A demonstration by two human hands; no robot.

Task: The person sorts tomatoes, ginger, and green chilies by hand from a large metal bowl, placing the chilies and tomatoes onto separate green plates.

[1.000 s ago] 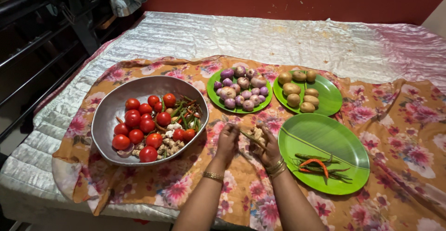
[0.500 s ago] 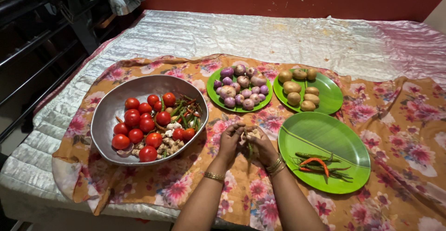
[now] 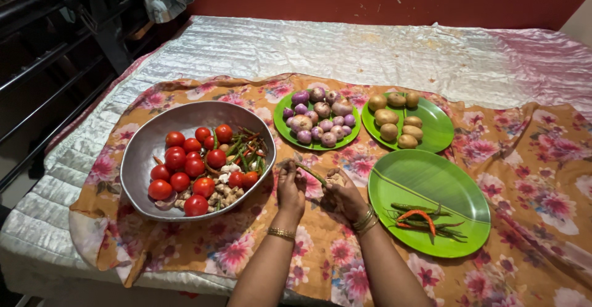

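Both arms come up from the bottom middle of the frame and meet over the flowery cloth [image 3: 530,177]. Each wrist wears gold bangles.

The left hand [image 3: 290,186] is lifted a little, with its back to the camera. Its fingers are curled in and pinch one end of a long green chili [image 3: 310,173]. The chili slants down to the right, toward the other hand.

The right hand [image 3: 345,194] sits just beside the left one, low over the cloth. Its fingers are bent around some small pale pieces. I cannot tell what the pieces are, or if this hand touches the chili.

The chili is in the middle of the frame, between the big gray bowl [image 3: 154,140] on the left and a green plate [image 3: 431,183] on the right. The bowl holds red tomatoes [image 3: 179,159], more chilies and garlic. The green plate holds a few red and green chilies [image 3: 422,215]. Higher up are two more green plates, one with purple onions [image 3: 317,122] and one with potatoes [image 3: 394,122].
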